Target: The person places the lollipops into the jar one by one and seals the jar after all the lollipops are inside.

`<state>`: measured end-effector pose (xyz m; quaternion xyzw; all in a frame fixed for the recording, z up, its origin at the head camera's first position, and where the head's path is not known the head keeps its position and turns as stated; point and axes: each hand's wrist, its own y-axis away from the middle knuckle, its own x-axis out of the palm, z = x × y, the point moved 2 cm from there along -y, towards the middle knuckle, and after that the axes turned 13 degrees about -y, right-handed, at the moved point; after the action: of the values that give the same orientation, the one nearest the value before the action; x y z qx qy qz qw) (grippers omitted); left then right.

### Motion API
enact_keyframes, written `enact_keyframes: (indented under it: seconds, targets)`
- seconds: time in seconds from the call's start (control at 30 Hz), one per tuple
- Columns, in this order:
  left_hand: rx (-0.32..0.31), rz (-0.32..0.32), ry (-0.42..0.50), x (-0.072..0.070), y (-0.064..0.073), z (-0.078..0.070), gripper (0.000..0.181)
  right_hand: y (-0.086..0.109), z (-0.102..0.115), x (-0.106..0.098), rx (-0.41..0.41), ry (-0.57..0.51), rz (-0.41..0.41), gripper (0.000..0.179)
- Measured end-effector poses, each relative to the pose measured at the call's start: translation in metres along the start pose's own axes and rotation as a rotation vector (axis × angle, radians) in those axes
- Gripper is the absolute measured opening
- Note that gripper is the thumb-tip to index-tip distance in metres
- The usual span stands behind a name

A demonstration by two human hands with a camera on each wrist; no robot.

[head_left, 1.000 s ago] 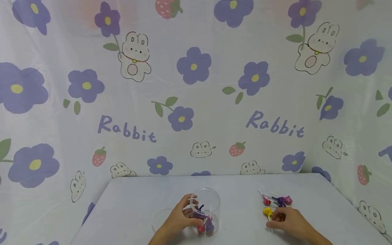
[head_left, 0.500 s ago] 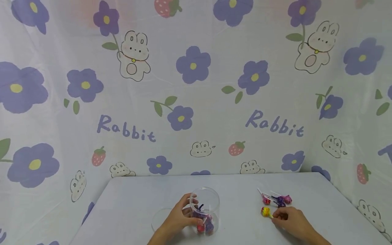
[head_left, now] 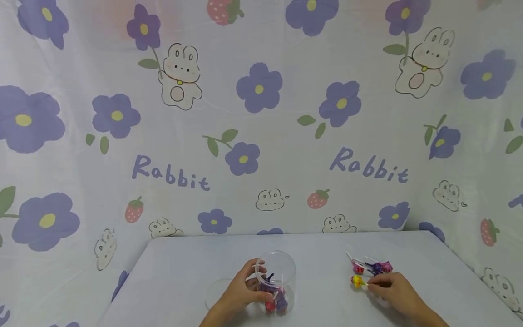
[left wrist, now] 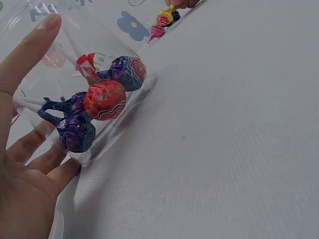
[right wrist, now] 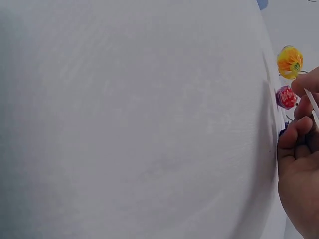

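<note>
A clear round plastic jar stands uncovered on the table, with my left hand gripping its left side, thumb in front and fingers behind. Inside it lie several wrapped lollipops, among them a red one and dark purple ones. To the right, my right hand pinches the stick of a yellow lollipop between thumb and fingertips. The yellow head points left and shows above the table in the right wrist view. Just behind it, a small pile of pink and purple lollipops lies with sticks crossing.
A clear round lid lies flat on the white table, left of the jar and partly behind my left forearm. A curtain printed with flowers and rabbits hangs around the table's back and sides.
My right hand has taken hold of the yellow lollipop's stick, which has swung from pointing toward me to pointing right. The left hand and jar stay in place.
</note>
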<state>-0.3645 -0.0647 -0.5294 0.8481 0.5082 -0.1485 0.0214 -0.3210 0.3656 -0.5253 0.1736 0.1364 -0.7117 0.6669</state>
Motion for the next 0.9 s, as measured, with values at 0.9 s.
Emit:
enact_keyframes:
  seconds: [0.9]
  targets:
    - [0.014,-0.001,-0.003,0.001,-0.003,0.001,0.090,-0.016,0.088,0.023,-0.132,-0.222,0.117,0.022]
